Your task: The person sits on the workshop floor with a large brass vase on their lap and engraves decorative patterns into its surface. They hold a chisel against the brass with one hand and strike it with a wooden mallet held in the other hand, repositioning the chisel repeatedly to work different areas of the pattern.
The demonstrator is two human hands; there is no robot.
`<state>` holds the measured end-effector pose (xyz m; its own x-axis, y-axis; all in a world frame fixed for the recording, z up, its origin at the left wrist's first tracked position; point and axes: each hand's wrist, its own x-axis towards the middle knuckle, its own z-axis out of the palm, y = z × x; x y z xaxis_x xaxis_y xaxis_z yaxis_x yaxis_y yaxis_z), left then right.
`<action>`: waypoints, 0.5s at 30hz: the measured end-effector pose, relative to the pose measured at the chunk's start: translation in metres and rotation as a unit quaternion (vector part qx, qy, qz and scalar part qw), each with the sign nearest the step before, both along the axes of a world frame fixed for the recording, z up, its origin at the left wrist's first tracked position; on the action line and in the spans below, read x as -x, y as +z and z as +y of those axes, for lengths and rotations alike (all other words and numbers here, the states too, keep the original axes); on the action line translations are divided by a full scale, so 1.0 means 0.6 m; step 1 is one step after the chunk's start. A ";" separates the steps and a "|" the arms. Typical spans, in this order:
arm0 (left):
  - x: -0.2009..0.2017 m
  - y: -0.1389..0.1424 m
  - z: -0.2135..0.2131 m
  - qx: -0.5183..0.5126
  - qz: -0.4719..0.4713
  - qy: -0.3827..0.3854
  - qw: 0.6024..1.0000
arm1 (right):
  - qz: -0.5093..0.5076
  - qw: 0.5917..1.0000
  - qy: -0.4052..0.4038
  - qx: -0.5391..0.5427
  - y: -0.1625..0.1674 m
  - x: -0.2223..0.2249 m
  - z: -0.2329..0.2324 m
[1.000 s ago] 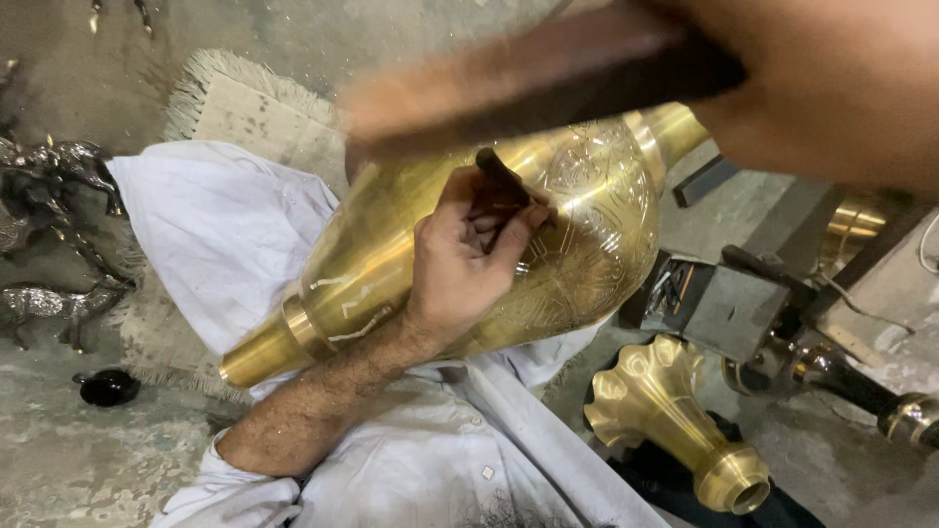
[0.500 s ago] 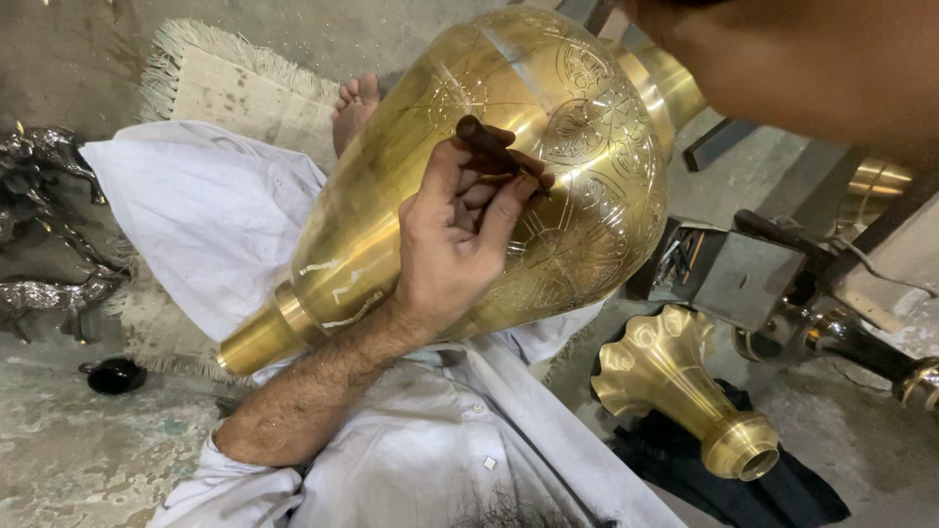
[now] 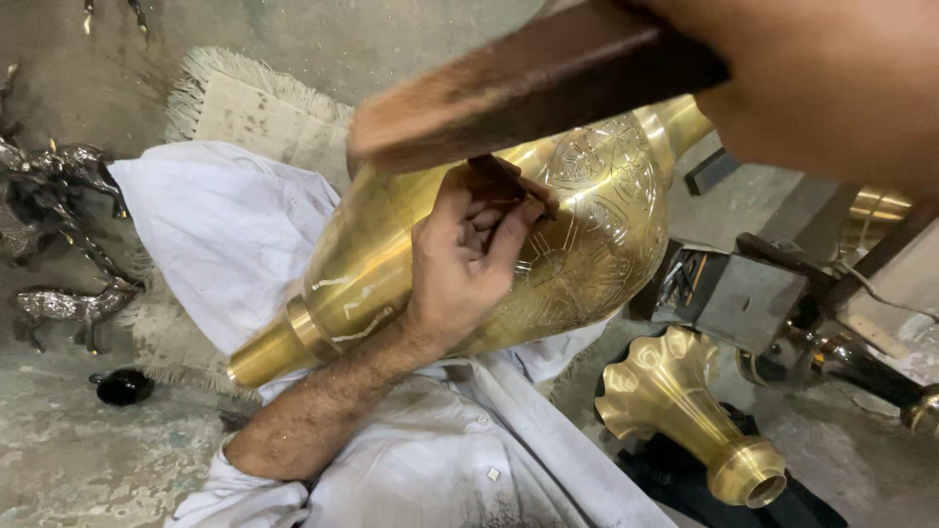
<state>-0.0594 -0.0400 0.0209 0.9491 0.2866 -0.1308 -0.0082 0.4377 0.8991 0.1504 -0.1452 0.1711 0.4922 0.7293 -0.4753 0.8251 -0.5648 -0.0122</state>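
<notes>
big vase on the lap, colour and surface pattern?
Golden brass vase: engraved floral and line motifs on the bulging body, plain polished neck. Head view.

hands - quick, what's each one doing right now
Left hand: closed on a small dark tool, its tip against the engraved brass vase.
Right hand: at the top edge, blurred, gripping a wooden mallet above the vase.

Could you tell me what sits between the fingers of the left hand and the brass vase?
In the head view, a small dark tool sits pinched in the left hand, its tip against the engraved brass vase.
</notes>
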 end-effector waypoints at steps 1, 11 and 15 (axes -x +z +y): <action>0.000 0.000 -0.001 0.008 0.005 -0.002 1.000 | -0.001 0.999 -0.041 0.000 0.007 0.006 0.022; -0.005 0.004 -0.002 -0.009 0.038 0.009 0.999 | -0.130 0.972 0.164 0.104 0.069 0.027 0.107; -0.002 0.001 -0.005 -0.033 0.008 0.030 0.999 | -0.029 0.994 0.072 0.074 0.070 0.026 0.103</action>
<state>-0.0579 -0.0430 0.0218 0.9280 0.3507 -0.1256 -0.0169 0.3764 0.9263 0.1346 -0.0835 0.2133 0.4173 0.7188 -0.5560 0.8945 -0.4329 0.1117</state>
